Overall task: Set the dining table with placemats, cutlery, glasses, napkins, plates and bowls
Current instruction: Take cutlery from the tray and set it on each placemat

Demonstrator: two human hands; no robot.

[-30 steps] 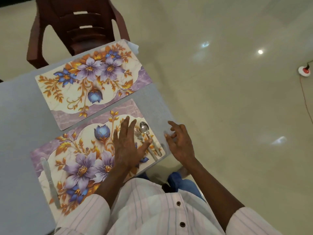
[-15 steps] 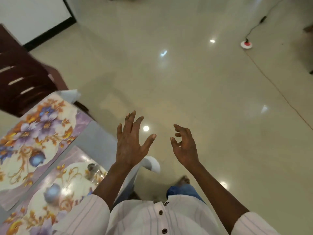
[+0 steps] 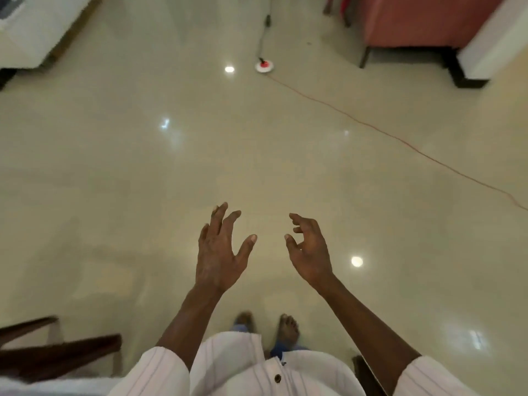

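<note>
Both my hands hang in the air over the bare cream floor and hold nothing. My left hand (image 3: 220, 252) has its fingers spread and nearly straight. My right hand (image 3: 310, 252) is relaxed, its fingers loosely curled. The dining table, the flowered placemats and the cutlery are out of view. My bare feet (image 3: 287, 328) show below the hem of my striped white shirt.
A dark brown chair (image 3: 57, 355) sits at the lower left edge. A red and white floor plug (image 3: 264, 66) with a thin red cord (image 3: 400, 140) crosses the floor at the right. A red sofa (image 3: 414, 21) stands at the top right, white furniture (image 3: 34, 27) at the top left.
I have turned away from the table: the placemats and cutlery slid out of view to the left. My left hand lifted off the near placemat; both hands now hover over the floor.
</note>
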